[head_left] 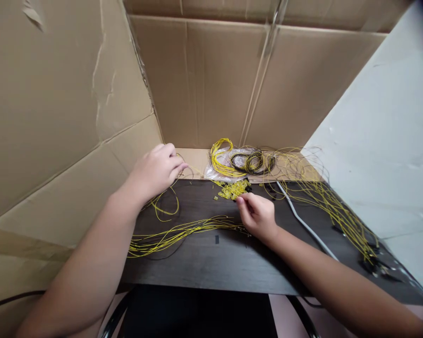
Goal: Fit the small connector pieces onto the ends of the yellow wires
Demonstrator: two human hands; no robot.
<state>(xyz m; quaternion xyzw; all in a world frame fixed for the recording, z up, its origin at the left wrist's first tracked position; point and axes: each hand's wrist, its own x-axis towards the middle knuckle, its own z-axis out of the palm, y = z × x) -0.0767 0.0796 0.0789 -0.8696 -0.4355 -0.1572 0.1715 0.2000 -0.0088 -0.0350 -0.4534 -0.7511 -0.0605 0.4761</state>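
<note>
A thin yellow wire (200, 172) runs taut between my two hands, slanting down to the right. My left hand (157, 170) is closed, its fingers pinched on the wire's upper end. My right hand (257, 216) is closed too, with thumb and finger pressed together at the wire's lower end; what else it may hold is hidden. Just behind the right hand lies a heap of small yellow plastic pieces (232, 188) with black ones among them. Below the left hand are loose curls of yellow wire (167, 206). A bundle of yellow wires (176, 236) lies across the dark table (211, 267).
Coiled yellow wire (215, 159) and coiled black wire (248, 162) rest on a clear plastic bag at the back. Long loose yellow wires (324, 199) spread along the right side. A grey cable (303, 223) crosses the table. Cardboard walls (215, 80) stand behind and left.
</note>
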